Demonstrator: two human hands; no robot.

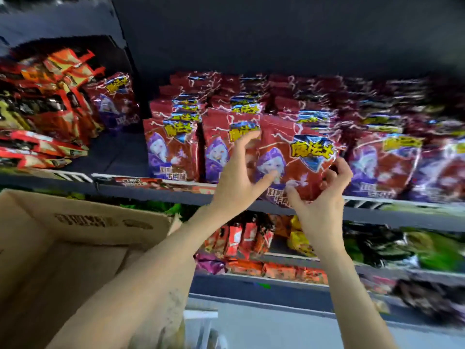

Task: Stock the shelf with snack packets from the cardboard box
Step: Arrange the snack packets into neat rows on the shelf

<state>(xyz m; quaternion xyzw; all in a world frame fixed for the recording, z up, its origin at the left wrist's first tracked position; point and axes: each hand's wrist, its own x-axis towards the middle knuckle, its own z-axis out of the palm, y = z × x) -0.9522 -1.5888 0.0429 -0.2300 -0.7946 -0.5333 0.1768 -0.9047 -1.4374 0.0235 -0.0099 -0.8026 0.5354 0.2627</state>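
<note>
Shop aisle, tiered shelves [251,195] crowded with snack packets [171,152], price strips

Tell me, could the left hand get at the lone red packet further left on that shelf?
Probably yes. The left hand only rests its fingers on the held packet, and the shelf front is open across to the lone packet. It does sit far back, beside the orange packets.
</note>
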